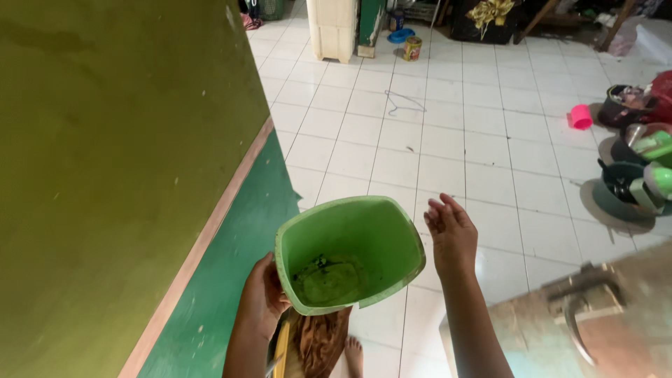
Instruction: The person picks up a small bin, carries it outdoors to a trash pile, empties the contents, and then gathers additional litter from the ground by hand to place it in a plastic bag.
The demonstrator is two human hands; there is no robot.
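Green plastic fills the middle of the view: a bin [350, 253] tipped mouth-up toward the camera, with dark dirt and a wet-looking smear on its bottom. The left hand [264, 297] holds it from the left side, its grip pressed against the outer wall just under the rim, so the bin hangs in the air above the white tiled floor [448, 154] and close beside the olive wall [119, 154]. The right hand [451, 234] is raised just to the right of the bin, apart from it, fingers loosely spread and holding nothing. The step in hand looks like carrying the dirty bin and looking inside it. Any move from here calls for a steady hold on that one wall, since a single hand bears the whole bin, or for the free hand to come onto the right rim. At the far right of the floor stand dark pots [630, 168] with green items in them and a pink cup [580, 117]; a can [412, 47] sits far off near a cream cabinet [332, 28], and a metal handle [581, 308] shows at lower right.
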